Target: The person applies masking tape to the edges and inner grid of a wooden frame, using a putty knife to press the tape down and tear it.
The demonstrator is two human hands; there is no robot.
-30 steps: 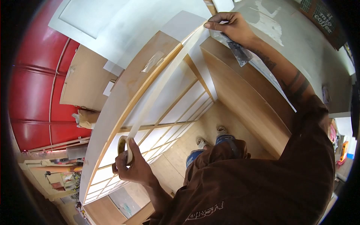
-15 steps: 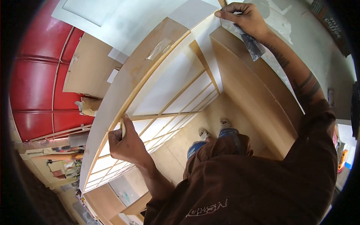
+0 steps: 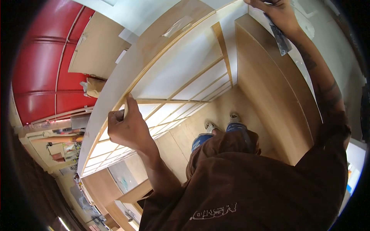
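Your left hand point(image 3: 129, 129) is at the long wooden edge point(image 3: 185, 34) of the gridded panel point(image 3: 177, 71), thumb up and its tip against the edge. The tape roll point(image 3: 126, 108) sits inside that grip, between thumb and curled fingers; only a narrow pale sliver shows, the rest hidden by your hand. Grip closed round the roll, fingers folded in, no clear gap.

Your right hand point(image 3: 278, 16) is well apart from the left, up at the far end of the same edge, partly cut off by the top of the view. Thumb reaches the edge; you cannot tell from here how tightly that grip closes, or whether it has hold of tape.

Dark smeared strip point(image 3: 278, 36) just below your right hand. Brown wooden board point(image 3: 269, 81) stands to the right of the panel, your shoes point(image 3: 210, 125) on the floor point(image 3: 169, 148) between them.
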